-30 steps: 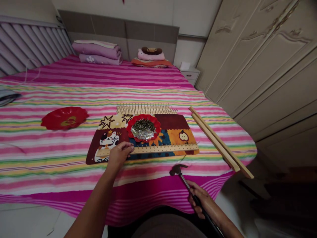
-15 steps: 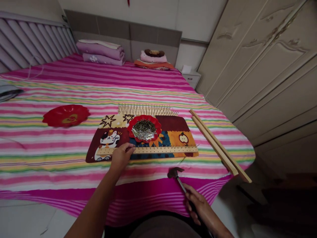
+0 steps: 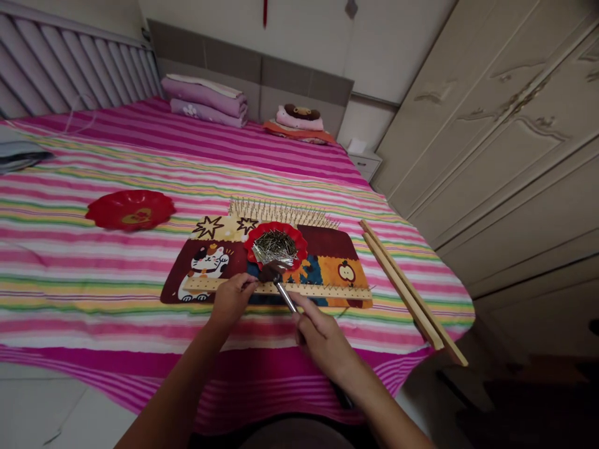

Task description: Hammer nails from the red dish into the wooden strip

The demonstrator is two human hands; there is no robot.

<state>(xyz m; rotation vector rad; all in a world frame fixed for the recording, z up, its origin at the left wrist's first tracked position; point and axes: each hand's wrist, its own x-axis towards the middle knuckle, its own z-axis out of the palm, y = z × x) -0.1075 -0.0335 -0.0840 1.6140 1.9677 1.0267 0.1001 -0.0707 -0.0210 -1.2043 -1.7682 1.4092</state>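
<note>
My left hand [image 3: 231,299] is closed in a pinch at the wooden strip [image 3: 322,290], its fingertips around what looks like a nail, mostly hidden by the fingers. A row of nails stands up along the strip's right part; small holes dot its surface. My right hand [image 3: 322,340] grips a claw hammer [image 3: 286,295] by its handle, the dark head above the strip just right of my left fingertips. Behind the hammer head, a red scalloped bowl [image 3: 249,248] holds a heap of nails [image 3: 276,244]. Strip and bowl lie on a patterned mat [image 3: 322,240].
Wooden pieces [image 3: 285,213] bristling with upright nails lie behind the mat. Two bare wooden strips [image 3: 402,284] rest at the right, near the bed's edge. A red plate [image 3: 105,212] sits at the left on the striped bedsheet [image 3: 116,268]. Folded bedding [image 3: 206,103] is at the back.
My right hand has brought the hammer up and left, from the near edge of the bed to above the strip. My left hand stays pinched at the strip. The view has shifted slightly.
</note>
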